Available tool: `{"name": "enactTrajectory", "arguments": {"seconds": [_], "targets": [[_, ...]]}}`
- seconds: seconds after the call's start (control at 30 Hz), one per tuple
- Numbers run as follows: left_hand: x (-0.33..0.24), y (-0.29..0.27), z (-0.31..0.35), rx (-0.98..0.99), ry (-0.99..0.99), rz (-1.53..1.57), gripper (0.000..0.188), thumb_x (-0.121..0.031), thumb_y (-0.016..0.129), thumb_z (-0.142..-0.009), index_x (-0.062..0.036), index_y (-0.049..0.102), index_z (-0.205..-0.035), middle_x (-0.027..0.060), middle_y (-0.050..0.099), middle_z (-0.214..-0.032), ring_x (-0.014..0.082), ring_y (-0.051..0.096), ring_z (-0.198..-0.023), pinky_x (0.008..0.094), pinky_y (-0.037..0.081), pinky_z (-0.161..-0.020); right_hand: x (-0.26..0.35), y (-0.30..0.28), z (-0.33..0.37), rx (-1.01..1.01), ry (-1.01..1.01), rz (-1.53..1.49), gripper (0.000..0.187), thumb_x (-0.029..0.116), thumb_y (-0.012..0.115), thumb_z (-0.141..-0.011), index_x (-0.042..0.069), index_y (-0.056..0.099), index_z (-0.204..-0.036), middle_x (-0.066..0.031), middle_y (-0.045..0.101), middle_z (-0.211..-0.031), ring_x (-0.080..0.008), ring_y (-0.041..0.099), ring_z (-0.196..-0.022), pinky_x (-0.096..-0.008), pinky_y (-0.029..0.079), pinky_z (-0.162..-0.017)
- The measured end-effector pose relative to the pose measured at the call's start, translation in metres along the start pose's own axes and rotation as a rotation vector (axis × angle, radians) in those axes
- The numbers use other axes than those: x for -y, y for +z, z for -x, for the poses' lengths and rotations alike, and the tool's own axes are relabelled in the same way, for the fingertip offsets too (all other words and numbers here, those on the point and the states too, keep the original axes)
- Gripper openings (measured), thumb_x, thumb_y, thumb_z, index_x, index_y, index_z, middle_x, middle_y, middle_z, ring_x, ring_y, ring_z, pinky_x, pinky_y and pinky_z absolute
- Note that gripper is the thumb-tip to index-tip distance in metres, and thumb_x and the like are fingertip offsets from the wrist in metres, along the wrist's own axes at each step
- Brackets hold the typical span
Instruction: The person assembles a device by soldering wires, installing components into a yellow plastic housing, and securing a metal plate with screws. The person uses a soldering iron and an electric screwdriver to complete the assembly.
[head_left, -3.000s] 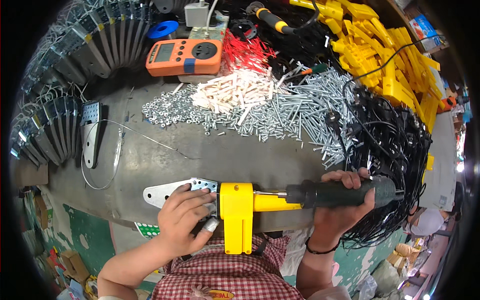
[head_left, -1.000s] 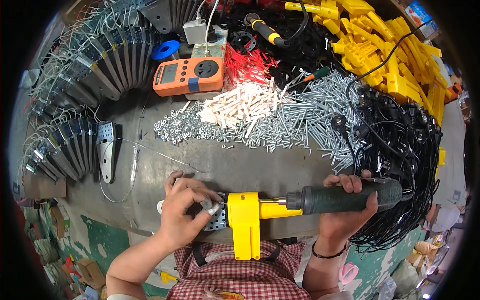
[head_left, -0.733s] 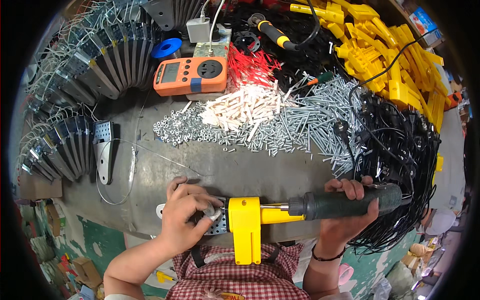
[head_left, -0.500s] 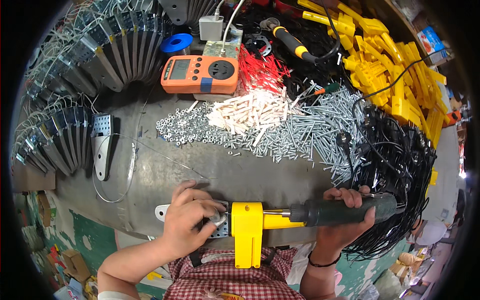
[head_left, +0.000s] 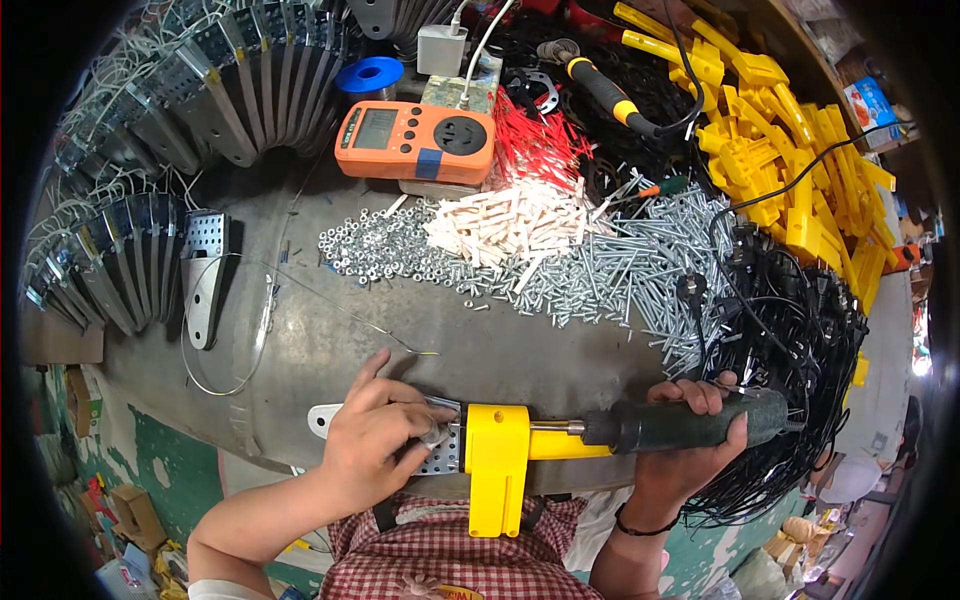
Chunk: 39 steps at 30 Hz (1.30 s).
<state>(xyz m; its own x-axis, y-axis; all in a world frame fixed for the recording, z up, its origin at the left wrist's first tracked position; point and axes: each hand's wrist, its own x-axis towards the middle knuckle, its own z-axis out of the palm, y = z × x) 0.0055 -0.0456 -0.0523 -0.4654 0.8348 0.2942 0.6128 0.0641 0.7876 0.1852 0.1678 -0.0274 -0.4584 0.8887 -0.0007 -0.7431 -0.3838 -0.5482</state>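
Note:
My right hand is wrapped round a dark green electric screwdriver lying level. Its metal bit runs left to the side of a yellow plastic handle at the table's near edge. Where the tip ends is hidden. My left hand is closed, with thumb and fingers bent over a perforated metal plate that meets the yellow handle's left side. The plate's rounded grey end sticks out left of the hand. Something small and greyish covers or sits at the left fingertips; I cannot make it out.
Nuts, white sleeves and screws lie heaped beyond my hands. Behind them stands an orange meter. Metal plates with wires stand fanned at left. Black cords and yellow handles pile up at right. A soldering iron lies far back.
The things on the far side of the table sit slightly further right in view. My left index finger has lifted a little; both hands keep their hold in nearly the same place.

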Motion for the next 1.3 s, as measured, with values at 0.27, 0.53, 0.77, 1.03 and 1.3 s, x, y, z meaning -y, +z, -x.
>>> {"name": "enactTrajectory", "arguments": {"seconds": [0.27, 0.53, 0.77, 1.03, 1.3], "targets": [[-0.001, 0.001, -0.001, 0.006, 0.03, -0.032, 0.026, 0.003, 0.072, -0.057, -0.0071, 0.056, -0.076, 0.0007, 0.068, -0.083, 0.0198, 0.06, -0.085, 0.0574, 0.03, -0.105, 0.0, 0.0, 0.0, -0.021, -0.013, 0.001, 0.03, 0.029, 0.049, -0.089, 0.01, 0.047, -0.112, 0.0021, 0.048, -0.082, -0.0103, 0.048, -0.079, -0.0333, 0.039, -0.085], [-0.002, 0.008, -0.002, -0.068, 0.033, -0.02, 0.024, 0.004, 0.072, -0.056, -0.0064, 0.057, -0.072, 0.0005, 0.066, -0.075, 0.0189, 0.06, -0.081, 0.0554, 0.034, -0.104, -0.004, 0.002, -0.001, 0.026, -0.06, -0.004, 0.028, 0.029, 0.05, -0.088, 0.011, 0.046, -0.11, 0.0024, 0.048, -0.08, -0.0097, 0.049, -0.078, -0.033, 0.041, -0.084], [-0.003, 0.005, -0.005, 0.009, 0.018, -0.136, 0.035, -0.001, 0.068, -0.064, -0.0039, 0.05, -0.094, 0.0137, 0.056, -0.118, 0.0284, 0.055, -0.109, 0.0535, 0.031, -0.105, -0.003, 0.007, 0.002, -0.063, -0.03, 0.089, 0.028, 0.031, 0.049, -0.09, 0.014, 0.046, -0.111, 0.0027, 0.047, -0.08, -0.0111, 0.048, -0.078, -0.0336, 0.04, -0.083], [0.001, 0.002, -0.001, 0.227, 0.097, -0.174, 0.029, -0.005, 0.063, -0.068, -0.0031, 0.048, -0.093, 0.0147, 0.053, -0.125, 0.0293, 0.054, -0.11, 0.0489, 0.032, -0.105, -0.001, -0.005, 0.004, -0.02, -0.02, 0.028, 0.031, 0.037, 0.044, -0.092, 0.013, 0.051, -0.111, 0.0032, 0.048, -0.083, -0.0123, 0.05, -0.079, -0.0346, 0.041, -0.086], [-0.002, 0.006, -0.003, 0.178, 0.065, -0.15, 0.029, -0.001, 0.063, -0.064, -0.0065, 0.046, -0.087, 0.0107, 0.055, -0.125, 0.0282, 0.057, -0.105, 0.0484, 0.038, -0.1, -0.006, 0.006, 0.003, -0.081, -0.042, 0.013, 0.028, 0.033, 0.044, -0.093, 0.013, 0.046, -0.112, 0.0006, 0.051, -0.081, -0.0136, 0.051, -0.078, -0.0347, 0.04, -0.084]]}}
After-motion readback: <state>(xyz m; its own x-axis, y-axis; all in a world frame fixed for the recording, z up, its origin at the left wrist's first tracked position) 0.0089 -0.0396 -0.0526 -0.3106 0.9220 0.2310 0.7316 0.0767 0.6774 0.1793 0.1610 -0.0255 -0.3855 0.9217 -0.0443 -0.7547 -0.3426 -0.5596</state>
